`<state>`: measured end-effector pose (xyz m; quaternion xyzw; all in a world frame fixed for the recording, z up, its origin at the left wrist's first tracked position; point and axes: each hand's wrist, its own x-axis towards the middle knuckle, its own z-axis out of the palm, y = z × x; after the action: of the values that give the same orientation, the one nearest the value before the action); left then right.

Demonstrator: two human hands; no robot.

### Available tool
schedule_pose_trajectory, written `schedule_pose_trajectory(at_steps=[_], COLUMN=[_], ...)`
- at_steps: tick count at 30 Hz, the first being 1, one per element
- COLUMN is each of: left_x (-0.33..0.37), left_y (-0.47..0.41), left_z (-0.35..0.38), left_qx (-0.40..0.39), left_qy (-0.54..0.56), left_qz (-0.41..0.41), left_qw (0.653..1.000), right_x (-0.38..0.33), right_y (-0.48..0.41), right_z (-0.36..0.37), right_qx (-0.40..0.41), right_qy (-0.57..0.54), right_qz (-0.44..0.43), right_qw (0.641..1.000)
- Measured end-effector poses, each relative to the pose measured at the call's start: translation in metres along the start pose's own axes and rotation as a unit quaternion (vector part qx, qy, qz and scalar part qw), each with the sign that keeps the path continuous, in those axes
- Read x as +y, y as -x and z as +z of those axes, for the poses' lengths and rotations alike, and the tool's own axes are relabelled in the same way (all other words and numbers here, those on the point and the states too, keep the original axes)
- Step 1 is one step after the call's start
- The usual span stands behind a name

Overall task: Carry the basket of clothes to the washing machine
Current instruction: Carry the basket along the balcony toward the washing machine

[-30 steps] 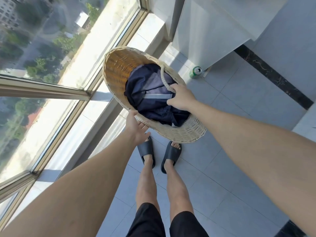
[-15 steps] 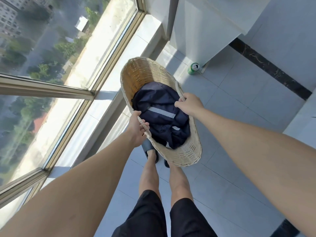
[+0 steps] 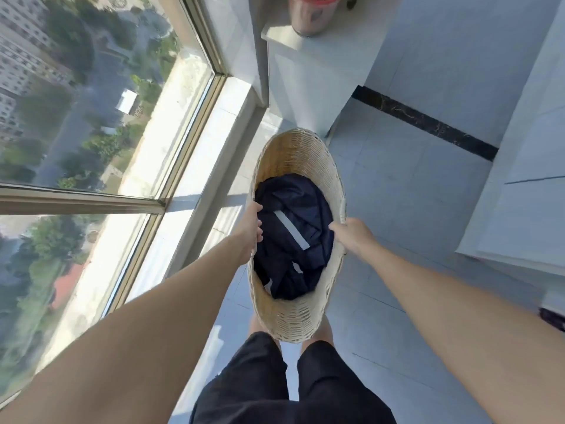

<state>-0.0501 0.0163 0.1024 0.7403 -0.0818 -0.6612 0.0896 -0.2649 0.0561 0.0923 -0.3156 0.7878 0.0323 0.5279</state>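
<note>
A pale wicker basket (image 3: 293, 316) hangs in the air in front of my thighs, above the tiled floor. Dark navy clothes (image 3: 290, 240) with a light stripe lie inside it. My left hand (image 3: 252, 228) grips the basket's left rim and my right hand (image 3: 351, 234) grips the right rim. Both arms reach forward. No washing machine can be picked out in view.
Floor-to-ceiling windows (image 3: 91, 148) with a low sill (image 3: 214, 142) run along the left. A white cabinet (image 3: 308, 87) stands ahead with a pink pot (image 3: 312, 13) on top. A white unit (image 3: 526, 185) is on the right. Grey floor tiles (image 3: 406, 191) with a black strip (image 3: 425, 120) lie ahead.
The basket has been lifted from near my feet to thigh height and turned lengthwise. My view has tilted up and forward; the green can on the floor is no longer seen.
</note>
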Motion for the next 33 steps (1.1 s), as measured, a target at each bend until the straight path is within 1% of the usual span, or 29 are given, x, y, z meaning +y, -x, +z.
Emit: schedule_pose_trajectory(at_steps=[3,6,8,11,13,15,19,28,33], left_x=[0.017,0.038,0.052,0.075,0.088,0.102,0.118,0.130,0.149], left_y=[0.021,0.054,0.072,0.101,0.120,0.139,0.174,0.244,0.272], left_z=[0.004,0.016,0.022,0.037,0.047,0.056,0.084,0.188,0.238], left_qx=[-0.010,-0.025,-0.033,-0.054,-0.047,-0.032,-0.034,-0.034,-0.043], left_qy=[-0.042,-0.074,-0.095,-0.156,-0.178,-0.181,-0.177,-0.205,-0.218], left_qz=[0.032,0.061,0.080,0.102,0.127,0.151,0.195,0.232,0.253], left_qw=[0.999,0.995,0.992,0.981,0.975,0.971,0.964,0.950,0.942], right_x=[0.012,0.026,0.032,0.040,0.046,0.055,0.086,0.147,0.182], right_y=[0.022,0.049,0.061,0.081,0.094,0.104,0.125,0.160,0.174], right_z=[-0.015,-0.043,-0.058,-0.086,-0.108,-0.132,-0.185,-0.287,-0.351], right_qx=[0.037,0.075,0.093,0.135,0.168,0.191,0.232,0.273,0.306], right_qy=[-0.100,-0.162,-0.174,-0.193,-0.208,-0.228,-0.264,-0.338,-0.391], right_qz=[0.024,0.029,0.027,0.024,0.016,0.016,0.024,0.022,0.039], right_qw=[0.994,0.983,0.980,0.971,0.964,0.954,0.936,0.901,0.867])
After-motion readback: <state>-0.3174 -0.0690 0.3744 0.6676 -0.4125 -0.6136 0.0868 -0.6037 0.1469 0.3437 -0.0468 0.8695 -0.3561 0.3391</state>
